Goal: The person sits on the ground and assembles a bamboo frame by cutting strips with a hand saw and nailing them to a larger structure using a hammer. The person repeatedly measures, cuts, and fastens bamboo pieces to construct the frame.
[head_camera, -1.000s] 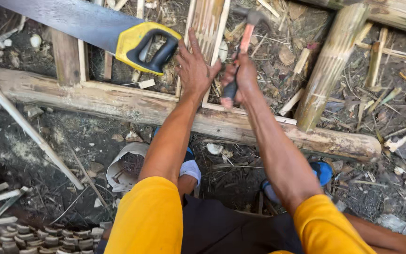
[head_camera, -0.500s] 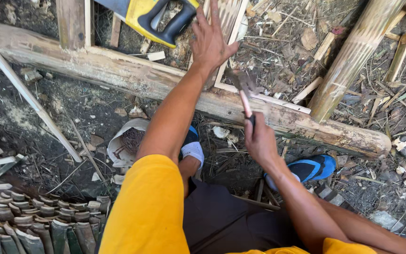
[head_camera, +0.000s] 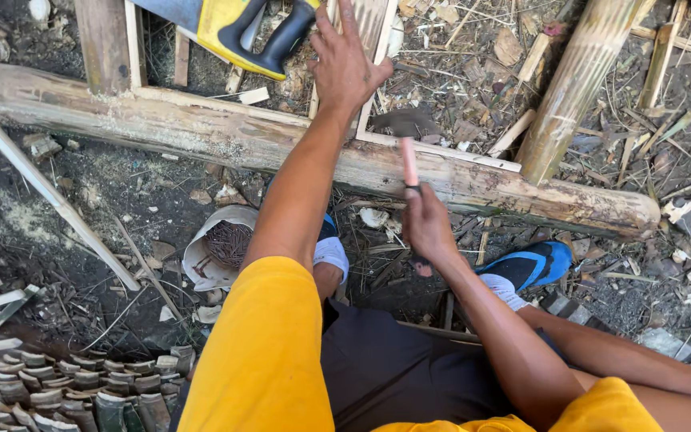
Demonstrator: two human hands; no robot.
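Dirt ground (head_camera: 113, 200) littered with chips, long bamboo pole (head_camera: 201, 132), thick bamboo stalk (head_camera: 577, 80), nail bag (head_camera: 221, 248)

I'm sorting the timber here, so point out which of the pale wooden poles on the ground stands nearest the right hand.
The long horizontal peeled log, passing just beyond the right hand; the ribbed bamboo pole leans farther right.

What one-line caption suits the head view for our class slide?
Left hand presses on pale wooden slats while right hand grips a red-handled hammer above a rough log.
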